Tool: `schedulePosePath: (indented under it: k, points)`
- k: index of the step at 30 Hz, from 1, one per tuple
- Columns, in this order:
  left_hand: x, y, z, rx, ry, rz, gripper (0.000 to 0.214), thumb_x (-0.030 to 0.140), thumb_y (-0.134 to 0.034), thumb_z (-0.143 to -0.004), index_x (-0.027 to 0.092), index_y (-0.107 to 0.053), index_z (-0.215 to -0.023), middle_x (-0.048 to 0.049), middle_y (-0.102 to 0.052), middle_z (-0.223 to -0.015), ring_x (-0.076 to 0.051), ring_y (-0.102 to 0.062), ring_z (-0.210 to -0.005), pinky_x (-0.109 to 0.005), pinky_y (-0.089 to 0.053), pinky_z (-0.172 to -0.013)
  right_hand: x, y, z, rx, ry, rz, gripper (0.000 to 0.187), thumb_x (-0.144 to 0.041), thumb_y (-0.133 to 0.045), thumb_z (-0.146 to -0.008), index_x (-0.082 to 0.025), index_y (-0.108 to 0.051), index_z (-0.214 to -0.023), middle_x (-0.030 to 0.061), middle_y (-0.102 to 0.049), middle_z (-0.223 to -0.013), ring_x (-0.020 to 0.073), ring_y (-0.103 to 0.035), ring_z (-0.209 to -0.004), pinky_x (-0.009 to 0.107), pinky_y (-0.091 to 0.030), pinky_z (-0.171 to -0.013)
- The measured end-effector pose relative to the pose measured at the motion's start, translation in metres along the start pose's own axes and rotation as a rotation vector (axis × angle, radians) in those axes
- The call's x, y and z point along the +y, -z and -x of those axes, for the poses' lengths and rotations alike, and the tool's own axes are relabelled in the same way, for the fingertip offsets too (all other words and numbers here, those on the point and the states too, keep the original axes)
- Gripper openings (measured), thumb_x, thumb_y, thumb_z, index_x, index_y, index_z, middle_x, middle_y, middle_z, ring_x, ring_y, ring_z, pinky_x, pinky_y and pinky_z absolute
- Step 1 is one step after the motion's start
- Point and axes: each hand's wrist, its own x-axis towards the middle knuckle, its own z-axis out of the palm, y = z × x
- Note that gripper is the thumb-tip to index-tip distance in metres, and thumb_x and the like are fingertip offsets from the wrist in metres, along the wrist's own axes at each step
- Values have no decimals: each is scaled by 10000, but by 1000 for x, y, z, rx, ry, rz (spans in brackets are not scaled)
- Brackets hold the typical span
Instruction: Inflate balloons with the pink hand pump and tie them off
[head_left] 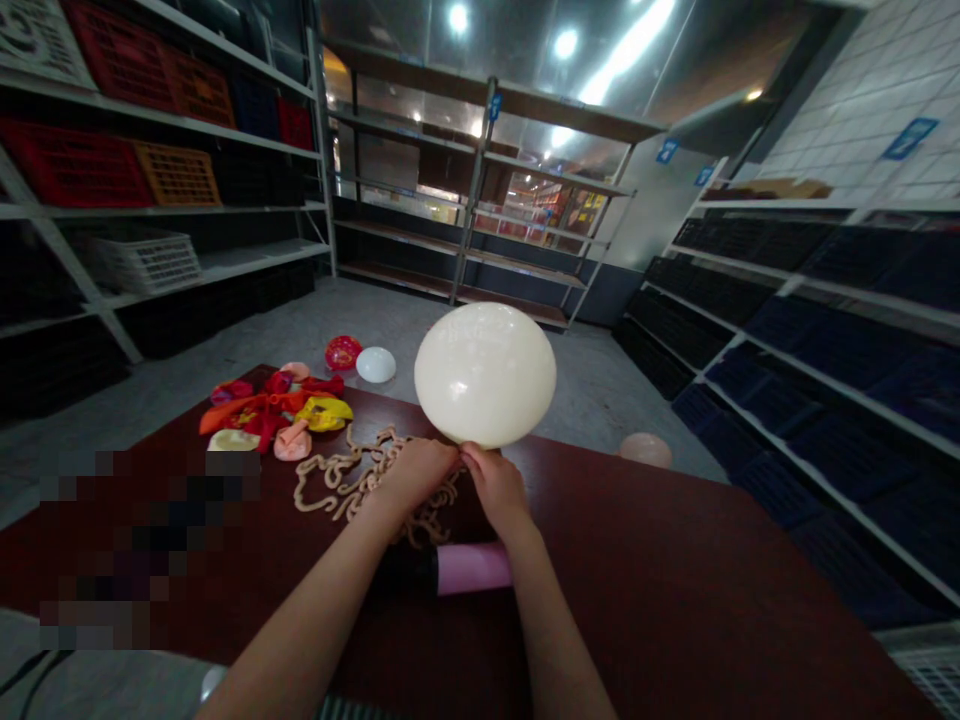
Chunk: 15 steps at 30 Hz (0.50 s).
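Observation:
A large cream-white balloon, blown up round, stands above the table with its neck downward. My left hand and my right hand meet at that neck, both closed with the fingers pinched together on it. The neck itself is hidden by the fingers. Beneath and left of my left hand lies a tangled heap of beige cord. Between my forearms a pink cylinder with a dark end rests on the table.
Limp coloured balloons are piled at the table's far left. On the floor beyond lie a red balloon, a white balloon and a pale pink balloon. Shelves with crates line both sides. The table's left part is pixelated.

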Motion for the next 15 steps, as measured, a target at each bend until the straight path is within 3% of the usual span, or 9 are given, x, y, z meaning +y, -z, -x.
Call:
schedulePosePath:
  k: [6,11,15]
  points:
    - [-11,5,9,78,-156,165,270,290,-458,-1055,129,-674,-1030,-155,-721,-958,-301,-702,-895,-382,-532,-787,4,2,2,56,52,-59,317,-329,-380,-1040,-280,-692,-1056,20,-766,-917,190,-703,-835,253,-466,-696]
    - [-17,7,8,243,-200,278,248,286,-437,-1070,150,-640,-1032,-95,-685,-960,-251,-657,-934,-346,-510,-818,5,5,2,94,3,-105,321,-358,-390,-1034,-298,-682,-1152,22,-775,-914,191,-714,-829,263,-490,-746]
    - [-9,15,11,382,-210,181,210,273,-492,-1052,137,-644,-1004,-102,-674,-994,-258,-632,-973,-344,-496,-842,2,6,2,127,26,-185,321,-346,-411,-1025,-278,-692,-1163,28,-778,-905,187,-731,-841,265,-518,-781]
